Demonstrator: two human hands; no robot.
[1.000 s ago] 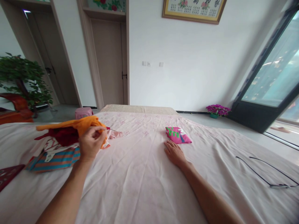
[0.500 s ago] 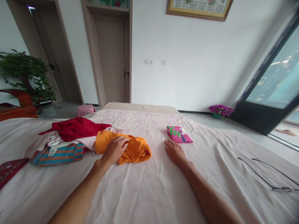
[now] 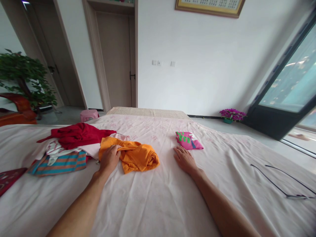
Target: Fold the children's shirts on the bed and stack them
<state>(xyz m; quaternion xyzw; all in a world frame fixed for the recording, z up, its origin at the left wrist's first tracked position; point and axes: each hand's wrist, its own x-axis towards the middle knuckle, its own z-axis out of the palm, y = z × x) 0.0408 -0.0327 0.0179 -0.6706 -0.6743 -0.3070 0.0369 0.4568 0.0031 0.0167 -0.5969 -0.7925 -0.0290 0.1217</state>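
Note:
A crumpled orange garment [image 3: 137, 157] lies on the pale pink bed sheet [image 3: 158, 200], just right of a clothes pile. My left hand [image 3: 109, 159] grips the garment's left edge, fingers curled into the cloth. My right hand [image 3: 184, 160] lies flat on the sheet with its fingers stretched out, holding nothing. A folded pink cloth with green marks [image 3: 189, 140] sits just beyond my right fingertips, not touched.
The clothes pile at left holds a red garment [image 3: 75, 134] and a teal-and-orange striped one [image 3: 59, 163]. A dark wire hanger [image 3: 283, 181] lies at right. A dark red patterned object [image 3: 8, 179] pokes in at the left edge. A pink stool [image 3: 89, 115] stands beyond the bed.
My left hand pulled the orange garment off the pile and set it down on the sheet to the right, then shifted to grip its left edge. The right hand stayed put.

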